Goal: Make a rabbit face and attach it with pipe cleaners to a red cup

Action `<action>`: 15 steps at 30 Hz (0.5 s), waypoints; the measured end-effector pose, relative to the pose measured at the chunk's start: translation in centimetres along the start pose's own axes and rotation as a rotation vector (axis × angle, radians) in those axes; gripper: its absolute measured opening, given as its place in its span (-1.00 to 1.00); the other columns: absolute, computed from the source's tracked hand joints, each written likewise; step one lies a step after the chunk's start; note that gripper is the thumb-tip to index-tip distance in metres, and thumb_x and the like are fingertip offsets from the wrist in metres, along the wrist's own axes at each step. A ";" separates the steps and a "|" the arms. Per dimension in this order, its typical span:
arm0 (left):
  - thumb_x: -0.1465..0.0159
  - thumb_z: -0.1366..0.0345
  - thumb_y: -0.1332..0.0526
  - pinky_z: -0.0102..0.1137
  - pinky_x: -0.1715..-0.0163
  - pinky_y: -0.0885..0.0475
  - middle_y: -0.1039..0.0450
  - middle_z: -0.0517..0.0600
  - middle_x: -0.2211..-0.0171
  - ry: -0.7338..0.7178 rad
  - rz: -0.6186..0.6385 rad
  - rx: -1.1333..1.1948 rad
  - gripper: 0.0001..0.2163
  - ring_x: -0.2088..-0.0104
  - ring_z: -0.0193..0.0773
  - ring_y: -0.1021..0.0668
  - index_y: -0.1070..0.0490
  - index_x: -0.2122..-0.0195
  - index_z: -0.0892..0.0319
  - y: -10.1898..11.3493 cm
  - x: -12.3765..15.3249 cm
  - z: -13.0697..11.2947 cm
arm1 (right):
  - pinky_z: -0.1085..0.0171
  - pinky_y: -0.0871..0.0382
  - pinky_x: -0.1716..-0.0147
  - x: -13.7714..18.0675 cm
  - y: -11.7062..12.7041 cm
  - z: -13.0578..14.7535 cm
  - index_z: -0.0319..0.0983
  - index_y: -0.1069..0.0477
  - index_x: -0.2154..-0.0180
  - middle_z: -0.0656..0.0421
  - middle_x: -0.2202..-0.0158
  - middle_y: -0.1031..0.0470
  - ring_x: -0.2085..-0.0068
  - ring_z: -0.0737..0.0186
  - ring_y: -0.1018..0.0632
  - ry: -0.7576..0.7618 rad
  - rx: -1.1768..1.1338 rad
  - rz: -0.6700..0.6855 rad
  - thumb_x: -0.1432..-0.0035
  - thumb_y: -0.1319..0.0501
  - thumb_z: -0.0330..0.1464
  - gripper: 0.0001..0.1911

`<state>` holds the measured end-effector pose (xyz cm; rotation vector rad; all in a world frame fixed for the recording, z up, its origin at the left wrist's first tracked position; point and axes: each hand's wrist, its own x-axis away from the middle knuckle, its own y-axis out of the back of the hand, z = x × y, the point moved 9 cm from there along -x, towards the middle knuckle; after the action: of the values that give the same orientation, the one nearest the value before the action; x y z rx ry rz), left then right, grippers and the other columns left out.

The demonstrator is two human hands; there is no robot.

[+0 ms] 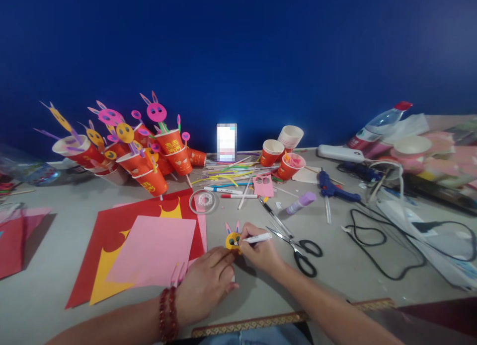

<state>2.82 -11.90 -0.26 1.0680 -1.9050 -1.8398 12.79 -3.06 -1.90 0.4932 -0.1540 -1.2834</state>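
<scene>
A yellow paper rabbit face point(229, 241) with pink-and-blue ears and dark eyes lies on the table between my hands. My right hand point(261, 250) is closed around a white marker point(259, 238), its tip at the face. The fingertips of my left hand point(206, 278) hold the lower edge of the face against the table. A small white bit shows under those fingers, too covered to name. Black-handled scissors point(298, 248) lie open just right of my right hand, with a pen point(278, 220) beside them.
Red, yellow and pink paper sheets point(152, 245) lie left. Behind them, red paper cups point(149, 173) hold paper rabbits. A tape roll point(203, 201), pipe cleaners point(227, 173), glue stick point(301, 203), glue gun point(337, 190) and black cable point(402, 275) are farther out. A lit phone point(227, 141) stands against the wall.
</scene>
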 end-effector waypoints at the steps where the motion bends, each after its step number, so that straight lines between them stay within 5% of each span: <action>1: -0.32 0.17 -0.26 -0.24 -0.10 -0.44 -0.55 0.08 -0.01 -0.001 -0.002 0.003 -0.80 -0.08 -0.13 -0.50 -0.45 0.20 0.23 0.1 0.0 0.0 | 0.37 -0.16 0.55 0.0 0.0 0.0 -0.17 -0.26 0.55 0.31 0.61 -0.30 0.57 0.34 -0.31 0.002 0.002 0.000 0.01 -0.12 -0.43 -0.89; 15: -0.34 0.17 -0.23 -0.24 -0.08 -0.45 -0.56 0.09 0.00 -0.010 -0.008 -0.007 -0.79 -0.05 -0.11 -0.52 -0.46 0.23 0.24 0.3 -0.2 -0.1 | 0.37 -0.13 0.56 0.0 0.1 -0.2 -0.17 -0.23 0.55 0.31 0.63 -0.28 0.58 0.34 -0.29 -0.009 -0.006 -0.018 0.00 -0.11 -0.43 -0.87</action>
<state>2.96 -11.86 0.08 1.0678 -1.9011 -1.8578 12.97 -2.97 -2.01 0.4847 -0.1536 -1.3031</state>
